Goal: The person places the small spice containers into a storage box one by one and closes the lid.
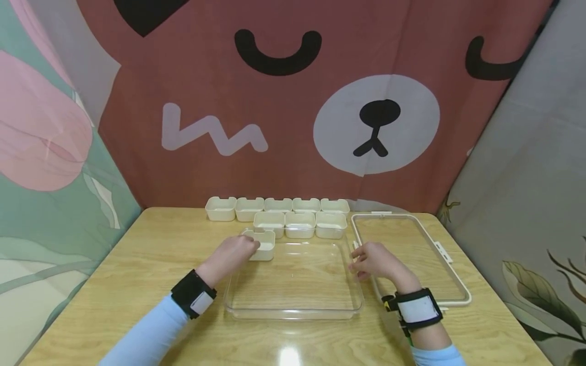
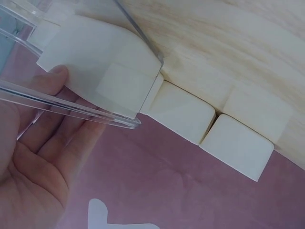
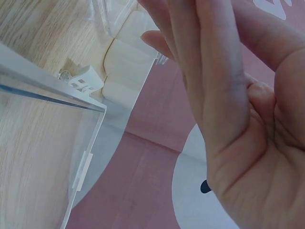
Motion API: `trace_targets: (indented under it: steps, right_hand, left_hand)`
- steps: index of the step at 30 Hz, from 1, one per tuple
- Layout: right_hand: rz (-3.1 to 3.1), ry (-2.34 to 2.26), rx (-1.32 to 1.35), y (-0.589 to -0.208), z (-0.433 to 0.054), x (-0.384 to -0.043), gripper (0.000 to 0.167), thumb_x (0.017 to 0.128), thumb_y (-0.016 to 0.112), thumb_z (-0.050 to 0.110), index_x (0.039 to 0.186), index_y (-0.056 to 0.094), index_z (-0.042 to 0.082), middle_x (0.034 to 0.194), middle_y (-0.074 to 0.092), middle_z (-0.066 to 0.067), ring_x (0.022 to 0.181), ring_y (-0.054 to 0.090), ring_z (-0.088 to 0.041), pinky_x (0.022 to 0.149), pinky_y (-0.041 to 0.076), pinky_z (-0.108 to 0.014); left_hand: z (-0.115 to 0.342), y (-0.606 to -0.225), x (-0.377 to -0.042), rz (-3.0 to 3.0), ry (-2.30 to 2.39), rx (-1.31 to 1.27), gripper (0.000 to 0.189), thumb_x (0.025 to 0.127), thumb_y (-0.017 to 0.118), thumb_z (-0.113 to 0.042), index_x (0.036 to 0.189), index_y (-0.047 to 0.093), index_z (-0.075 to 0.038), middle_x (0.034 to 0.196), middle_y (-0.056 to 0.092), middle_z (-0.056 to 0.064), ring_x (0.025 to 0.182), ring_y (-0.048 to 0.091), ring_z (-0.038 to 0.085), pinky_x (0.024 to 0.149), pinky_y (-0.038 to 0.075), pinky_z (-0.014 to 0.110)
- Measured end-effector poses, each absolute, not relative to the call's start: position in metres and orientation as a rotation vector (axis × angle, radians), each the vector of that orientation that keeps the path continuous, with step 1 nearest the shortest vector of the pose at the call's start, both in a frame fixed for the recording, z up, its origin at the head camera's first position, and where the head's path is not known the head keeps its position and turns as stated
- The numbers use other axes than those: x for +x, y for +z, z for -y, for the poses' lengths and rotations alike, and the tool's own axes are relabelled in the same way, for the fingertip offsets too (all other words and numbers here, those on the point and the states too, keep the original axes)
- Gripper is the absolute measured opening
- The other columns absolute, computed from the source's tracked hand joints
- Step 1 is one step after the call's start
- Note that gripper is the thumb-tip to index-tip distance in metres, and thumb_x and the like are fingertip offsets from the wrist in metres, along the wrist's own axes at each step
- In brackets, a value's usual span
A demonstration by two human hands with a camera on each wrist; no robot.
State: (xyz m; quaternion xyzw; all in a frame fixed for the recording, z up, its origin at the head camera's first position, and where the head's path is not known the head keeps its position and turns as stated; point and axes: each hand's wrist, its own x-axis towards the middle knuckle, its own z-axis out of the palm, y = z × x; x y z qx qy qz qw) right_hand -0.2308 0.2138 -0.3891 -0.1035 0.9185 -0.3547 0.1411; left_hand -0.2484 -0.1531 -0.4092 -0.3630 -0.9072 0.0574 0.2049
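My left hand [image 1: 230, 258] holds a small cream bin [image 1: 265, 249] at the back left corner of a clear plastic box [image 1: 293, 313]. In the left wrist view the thumb lies against the bin [image 2: 90, 57], and the box's clear wall crosses in front of the fingers. The bin's base inside the box is partly covered by the hand. My right hand [image 1: 382, 262] is beside the box's right wall, with loosely bent fingers and nothing held. Whether its fingertips touch the wall I cannot tell. The right wrist view shows those fingers [image 3: 221, 81] fairly straight.
Several matching cream bins [image 1: 299, 225] stand in two rows behind the box. A clear lid with a white frame [image 1: 389, 216] and side clips lies to the right, near the right forearm. A printed cloth [image 1: 206, 173] hangs at the table's back edge.
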Motion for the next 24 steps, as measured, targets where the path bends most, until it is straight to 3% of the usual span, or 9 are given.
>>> trace_targets:
  steps: [11, 24]
  right_hand:
    - [-2.664, -1.018, -0.293, -0.3907, -0.2148, -0.2314, 0.041, 0.084, 0.069, 0.007, 0.116, 0.057, -0.015, 0.088, 0.07, -0.015, 0.064, 0.069, -0.019, 0.061, 0.056, -0.032]
    - [-2.646, -1.044, -0.27, -0.3894, -0.2139, -0.231, 0.042, 0.084, 0.069, 0.007, 0.117, 0.057, -0.014, 0.089, 0.07, -0.016, 0.065, 0.069, -0.02, 0.061, 0.057, -0.033]
  left_hand:
    - [0.1533, -0.4057, -0.2482, 2.587, 0.121, -1.016, 0.013, 0.08, 0.074, -0.012, 0.091, 0.071, -0.008, 0.079, 0.069, 0.005, 0.066, 0.063, 0.012, 0.059, 0.052, 0.021]
    - [0.1542, -0.3998, -0.2486, 2.585, 0.142, -1.015, 0.013, 0.081, 0.074, -0.016, 0.088, 0.069, -0.007, 0.077, 0.067, 0.006, 0.063, 0.061, 0.013, 0.053, 0.049, 0.022]
